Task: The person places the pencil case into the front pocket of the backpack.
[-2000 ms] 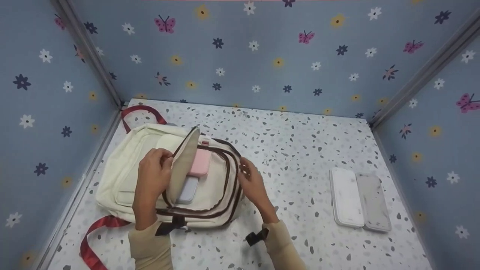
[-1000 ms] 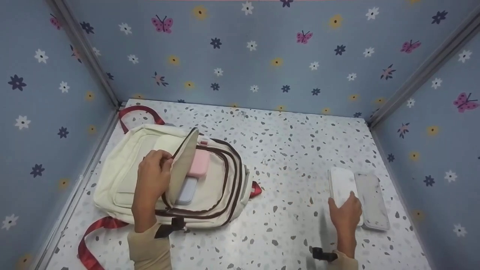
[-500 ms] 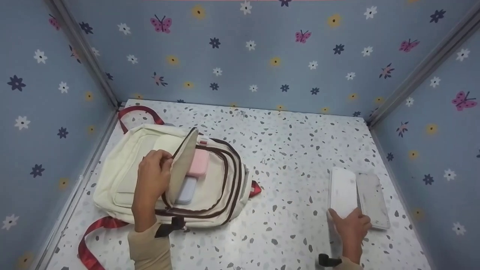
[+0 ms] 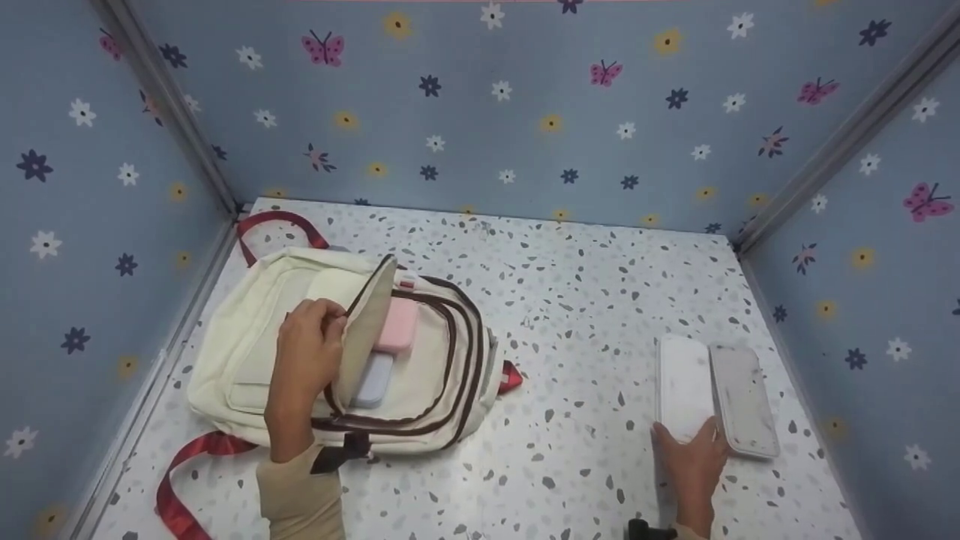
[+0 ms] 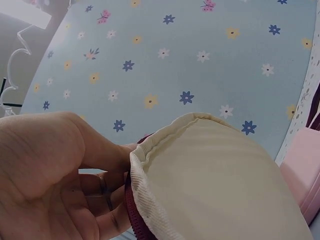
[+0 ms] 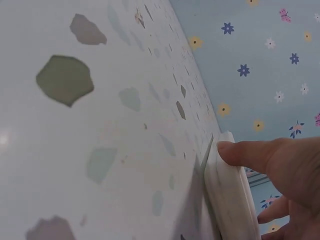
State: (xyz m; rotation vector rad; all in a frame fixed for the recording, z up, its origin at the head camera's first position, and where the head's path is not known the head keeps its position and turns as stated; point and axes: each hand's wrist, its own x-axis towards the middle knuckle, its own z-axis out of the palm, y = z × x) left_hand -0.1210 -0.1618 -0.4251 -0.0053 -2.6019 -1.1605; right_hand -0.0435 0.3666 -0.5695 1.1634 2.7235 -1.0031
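My left hand (image 4: pixel 309 345) pinches the edge of the raised front pocket flap (image 5: pixel 215 175) of a cream backpack (image 4: pixel 255 322), which lies on the table. Under the flap, a pink case (image 4: pixel 399 325) and a pale lavender case (image 4: pixel 374 381) sit in the pocket. At the right, my right hand (image 4: pixel 694 461) grips the near end of a flat white case (image 4: pixel 684 379), thumb on its left side and fingers on its right. In the right wrist view the thumb presses the side of this white case (image 6: pixel 230 195). The fingers are partly hidden there.
A flat greyish case (image 4: pixel 745 397) lies just right of the white one. Red straps (image 4: pixel 176 487) spread from the backpack's left side. Flowered blue panels (image 4: pixel 480 112) enclose the speckled white table (image 4: pixel 570 315) at the back and sides.
My right hand has left the backpack's right edge, reached across to the white case and slid down to its near end. The left hand keeps the flap raised.
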